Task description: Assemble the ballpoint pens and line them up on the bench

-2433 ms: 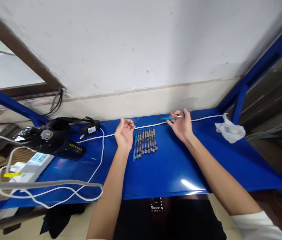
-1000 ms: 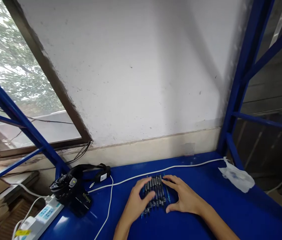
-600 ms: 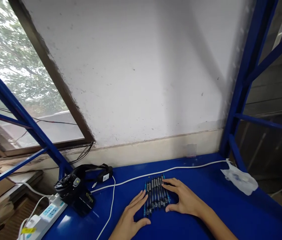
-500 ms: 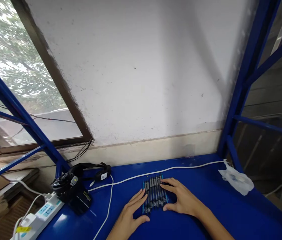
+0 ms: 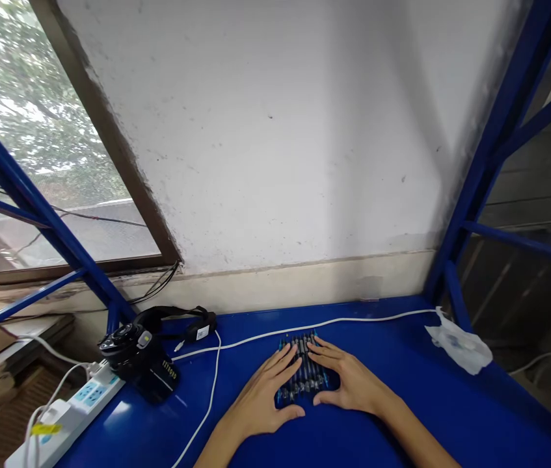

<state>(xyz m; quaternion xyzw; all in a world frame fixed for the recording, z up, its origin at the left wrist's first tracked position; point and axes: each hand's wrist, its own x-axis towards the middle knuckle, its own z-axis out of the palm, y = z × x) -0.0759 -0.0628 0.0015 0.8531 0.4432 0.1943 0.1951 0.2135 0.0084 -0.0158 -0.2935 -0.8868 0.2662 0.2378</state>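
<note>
So on the left, the black flask-looking thing [image 5: 146,374] is where it was, but the left hand [image 5: 266,389] has slid in: half a second back it sat beside the row of pens [image 5: 304,372], now its fingers lie over the left end, spread, thumb held off, not closed around anything. The row's on the worktop [image 5: 373,435], between both hands and bracketed at each end. The blue pen [image 5: 326,377] that was up in the right hand [image 5: 350,380] earlier looks to be the row's right edge now, so I'd call it lined up with the others. Right fingers are spread too, reaching over that end. Left fingers hide some pens, so no count, and honestly it's too small to tell if fingertips are pressing.
</note>
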